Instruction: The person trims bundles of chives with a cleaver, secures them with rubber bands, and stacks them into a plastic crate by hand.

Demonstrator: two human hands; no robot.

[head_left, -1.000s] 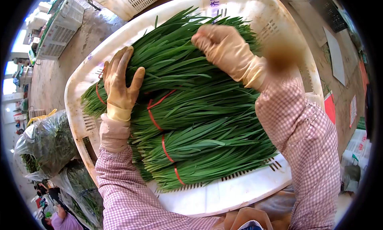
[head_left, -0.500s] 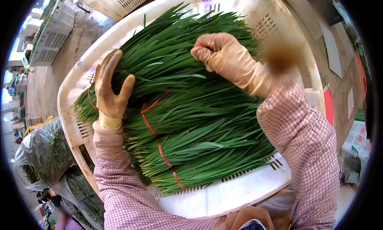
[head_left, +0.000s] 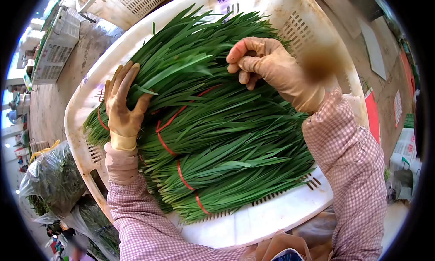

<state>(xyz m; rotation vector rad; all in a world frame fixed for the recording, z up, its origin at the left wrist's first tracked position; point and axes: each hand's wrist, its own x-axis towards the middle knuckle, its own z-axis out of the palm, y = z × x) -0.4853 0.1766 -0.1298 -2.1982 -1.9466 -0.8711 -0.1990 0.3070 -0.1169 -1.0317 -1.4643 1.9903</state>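
Long green garlic chives (head_left: 226, 138), in bundles tied with red bands (head_left: 166, 142), lie side by side in a white plastic basket (head_left: 258, 225). My left hand (head_left: 122, 98), in a tan glove, rests on the tied end of the upper bundle (head_left: 190, 48). Its fingers are stretched out, the thumb is spread away, and a few leaves cross the thumb tip. Above the leaves at the right, my gloved right hand (head_left: 267, 66) has its fingers loosely curled and apart. I see nothing between them. A few blurred leaves rise between both hands.
Clear plastic bags of greens (head_left: 54, 179) sit on the floor at the left. White crates (head_left: 59, 43) stand at the upper left, and another crate (head_left: 131, 3) is behind the basket. White boxes (head_left: 403, 157) are at the right. A person (head_left: 77, 252) shows at the lower left.
My right hand has loosened from a closed pinch and shifted slightly right. Some leaves near the left hand have lifted. The left hand stays on the bundle, its thumb now partly under leaves.
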